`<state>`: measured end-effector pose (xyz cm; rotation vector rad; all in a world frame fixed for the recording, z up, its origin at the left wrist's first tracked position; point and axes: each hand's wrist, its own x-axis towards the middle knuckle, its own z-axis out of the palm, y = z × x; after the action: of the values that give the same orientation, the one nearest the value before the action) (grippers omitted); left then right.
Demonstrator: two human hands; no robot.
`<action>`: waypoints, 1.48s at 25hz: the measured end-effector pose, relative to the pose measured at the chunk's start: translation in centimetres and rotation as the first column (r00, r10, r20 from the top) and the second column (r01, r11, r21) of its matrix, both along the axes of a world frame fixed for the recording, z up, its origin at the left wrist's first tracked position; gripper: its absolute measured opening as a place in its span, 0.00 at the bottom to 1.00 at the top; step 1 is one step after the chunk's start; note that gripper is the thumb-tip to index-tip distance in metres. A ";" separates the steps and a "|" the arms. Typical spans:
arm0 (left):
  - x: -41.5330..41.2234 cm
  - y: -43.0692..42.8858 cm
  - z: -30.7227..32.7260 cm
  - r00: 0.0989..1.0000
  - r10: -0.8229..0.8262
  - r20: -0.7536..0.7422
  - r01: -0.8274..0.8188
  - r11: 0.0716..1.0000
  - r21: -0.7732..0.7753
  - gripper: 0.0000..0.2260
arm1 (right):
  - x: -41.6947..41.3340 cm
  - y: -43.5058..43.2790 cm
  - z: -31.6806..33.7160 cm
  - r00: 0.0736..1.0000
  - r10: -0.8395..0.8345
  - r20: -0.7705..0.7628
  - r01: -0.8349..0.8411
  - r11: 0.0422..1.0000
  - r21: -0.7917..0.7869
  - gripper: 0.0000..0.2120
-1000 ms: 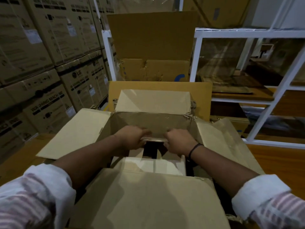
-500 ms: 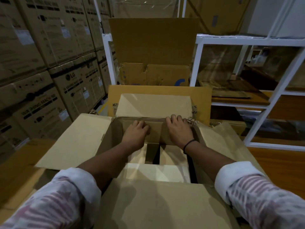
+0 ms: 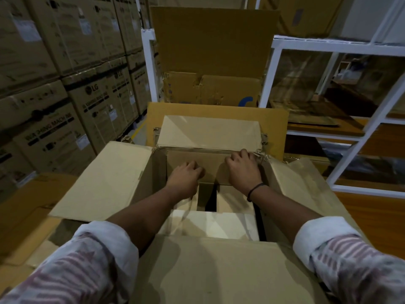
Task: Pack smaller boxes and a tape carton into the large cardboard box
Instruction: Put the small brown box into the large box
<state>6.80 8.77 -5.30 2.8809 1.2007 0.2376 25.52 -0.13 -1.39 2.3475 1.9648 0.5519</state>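
Note:
The large cardboard box [image 3: 114, 183] stands in front of me with all its flaps folded out. A brown smaller box [image 3: 211, 166] stands inside against the far wall. My left hand [image 3: 185, 178] lies on its front face with the fingers curled. My right hand [image 3: 243, 170] grips its upper right edge near the large box's far rim. Below my wrists lie a pale smaller box [image 3: 210, 224] and a second brown one [image 3: 234, 200], with a dark gap between them. I cannot tell which item is the tape carton.
Stacked appliance cartons [image 3: 65, 95] form a wall on the left. A white metal shelf frame [image 3: 361, 119] stands on the right. An open tall carton [image 3: 210, 62] rises behind the large box. The near flap [image 3: 219, 270] lies under my forearms.
My hands moved forward and up from the middle of the large box to its far wall, taking the brown smaller box upright against it. My right hand slid to its top edge.

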 end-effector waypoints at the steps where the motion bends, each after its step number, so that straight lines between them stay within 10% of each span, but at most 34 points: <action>1: -0.1 -0.3 0.5 1.000 -0.004 0.007 0.004 0.999 -0.052 0.15 | -0.3 -0.3 0.2 0.997 0.025 -0.074 -0.025 1.000 0.001 0.10; 5: -0.8 -1.7 2.0 0.984 -0.138 -0.109 0.101 0.952 -0.289 0.06 | -1.7 -2.3 -0.1 0.844 0.026 -0.535 -0.148 0.971 -0.186 0.05; 9: -2.0 -3.7 1.4 0.915 -0.266 -0.303 0.128 0.905 -0.407 0.08 | -2.8 -3.6 -1.5 0.852 0.028 -0.523 -0.255 0.894 -0.368 0.07; 21: -5.7 -7.4 7.9 0.931 -0.347 -0.110 0.249 0.827 -0.505 0.18 | -5.3 -8.5 3.5 0.758 0.052 -0.650 -0.398 0.826 -0.399 0.30; 26: -6.1 -8.1 6.7 0.885 -0.402 -0.233 0.191 0.772 -0.606 0.08 | -4.5 -9.3 1.8 0.740 0.102 -0.665 -0.545 0.671 -0.503 0.17; 37: -3.0 -8.5 4.1 0.827 -0.482 -0.291 0.143 0.679 -0.720 0.10 | -3.7 -8.1 -0.6 0.781 0.138 -0.609 -0.538 0.642 -0.545 0.09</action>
<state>3.82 0.29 -1.15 2.4350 0.5584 -0.7822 21.85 -8.27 -1.98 1.6967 2.2702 -0.8354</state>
